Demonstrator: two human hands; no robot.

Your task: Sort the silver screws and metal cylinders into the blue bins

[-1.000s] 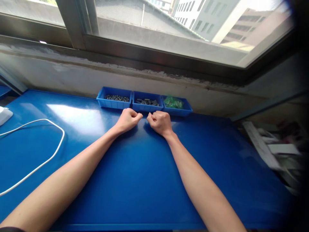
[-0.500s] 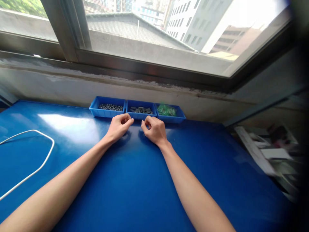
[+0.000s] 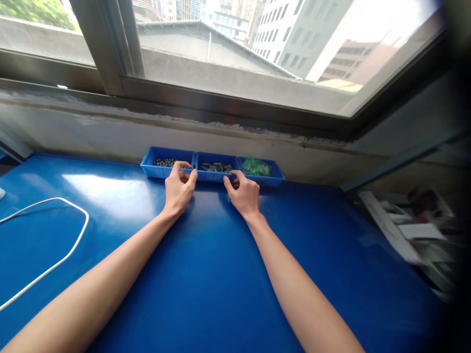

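Note:
Three small blue bins stand in a row at the far edge of the blue table (image 3: pixel 221 264), under the window sill. The left bin (image 3: pixel 150 169) holds dark small parts, the middle bin (image 3: pixel 209 176) grey parts, the right bin (image 3: pixel 271 180) green parts. My left hand (image 3: pixel 179 189) is at the left bin's near right corner, thumb and forefinger apart in a curve, holding nothing I can see. My right hand (image 3: pixel 243 195) rests its fingertips on the front rim where the middle and right bins meet, fingers loosely bent and apart.
A white cable (image 3: pixel 85 218) loops across the table's left side. Off the table's right edge lies a blurred heap of papers and boxes (image 3: pixel 408 228). A grey wall and a metal window frame (image 3: pixel 110 54) rise just behind the bins.
Both hands were fists in front of the bins; they have opened and moved forward to the bins' front rims. The view has tilted up slightly.

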